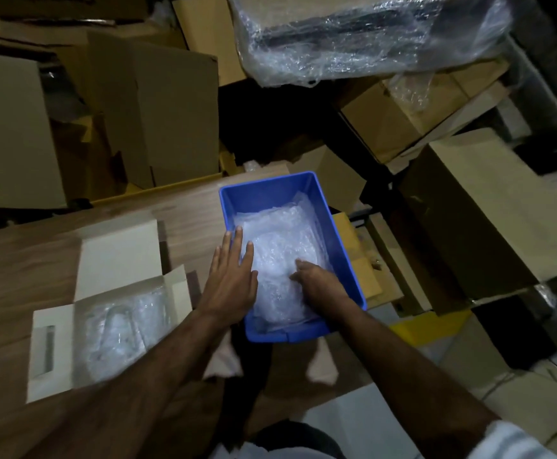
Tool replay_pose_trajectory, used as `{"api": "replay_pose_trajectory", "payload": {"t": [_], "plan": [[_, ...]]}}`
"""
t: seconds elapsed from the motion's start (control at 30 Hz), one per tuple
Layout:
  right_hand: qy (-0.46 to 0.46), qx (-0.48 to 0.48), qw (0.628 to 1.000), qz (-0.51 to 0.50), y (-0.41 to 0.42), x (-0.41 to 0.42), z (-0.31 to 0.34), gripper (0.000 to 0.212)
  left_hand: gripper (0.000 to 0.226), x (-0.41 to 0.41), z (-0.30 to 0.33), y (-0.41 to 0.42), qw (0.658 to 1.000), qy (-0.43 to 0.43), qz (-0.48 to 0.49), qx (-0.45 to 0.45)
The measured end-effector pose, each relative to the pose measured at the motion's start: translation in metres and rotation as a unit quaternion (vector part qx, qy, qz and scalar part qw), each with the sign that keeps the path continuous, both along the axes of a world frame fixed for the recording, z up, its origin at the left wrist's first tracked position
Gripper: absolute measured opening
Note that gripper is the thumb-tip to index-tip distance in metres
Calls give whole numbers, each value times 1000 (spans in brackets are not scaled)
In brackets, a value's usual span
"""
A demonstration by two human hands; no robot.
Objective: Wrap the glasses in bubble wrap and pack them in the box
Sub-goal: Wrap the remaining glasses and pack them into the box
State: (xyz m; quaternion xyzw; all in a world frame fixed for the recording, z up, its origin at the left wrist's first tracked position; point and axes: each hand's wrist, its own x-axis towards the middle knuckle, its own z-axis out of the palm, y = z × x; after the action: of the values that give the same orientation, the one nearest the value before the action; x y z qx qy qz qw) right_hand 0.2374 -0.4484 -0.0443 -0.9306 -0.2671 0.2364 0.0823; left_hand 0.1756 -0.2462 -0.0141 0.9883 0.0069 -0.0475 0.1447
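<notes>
Open white cardboard box (111, 313) with wrapped glasses on the bench's left, left hand (229, 279) flat, fingers straight on the blue plastic tub's (270, 190) edge, right hand (317, 281) nearer, fingers curling into the clear bubble wrap (277, 246) lying lengthwise inside.

One camera sits on the person's head, looking down, close above the blue bin (227, 207) and table (22, 260).
</notes>
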Motion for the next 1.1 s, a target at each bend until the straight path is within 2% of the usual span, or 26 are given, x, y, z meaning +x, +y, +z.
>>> {"api": "replay_pose_trajectory", "payload": {"t": [0.2,0.37,0.53,0.6,0.67,0.73,0.8,0.9,0.97,1.1], "plan": [[-27,7,1000,10,-6,4,3,37,67,0,8,-4,1000,25,5,9],[-76,140,985,-63,-6,-2,18,42,74,0,9,2,999,37,-11,2],[-148,215,962,-80,-10,-16,53,47,100,-21,12,11,995,34,-58,-68],[-151,262,946,-112,-8,-21,71,46,119,-25,9,6,996,29,-63,-59],[-157,308,930,-123,-5,-28,89,45,129,-22,4,-7,998,3,-55,-40],[-171,343,917,-113,-2,-36,106,44,126,-16,5,-25,997,-30,-41,-59],[-173,367,908,-102,2,-44,122,43,119,-8,14,-39,992,-44,-15,-121],[-181,403,894,-77,8,-52,146,42,76,-3,36,-40,967,-86,23,-238],[-196,410,889,-53,8,-56,160,43,54,-9,53,-17,952,-159,42,-258],[-253,342,904,31,11,-58,174,55,58,-40,91,52,940,-212,7,-266]]}}
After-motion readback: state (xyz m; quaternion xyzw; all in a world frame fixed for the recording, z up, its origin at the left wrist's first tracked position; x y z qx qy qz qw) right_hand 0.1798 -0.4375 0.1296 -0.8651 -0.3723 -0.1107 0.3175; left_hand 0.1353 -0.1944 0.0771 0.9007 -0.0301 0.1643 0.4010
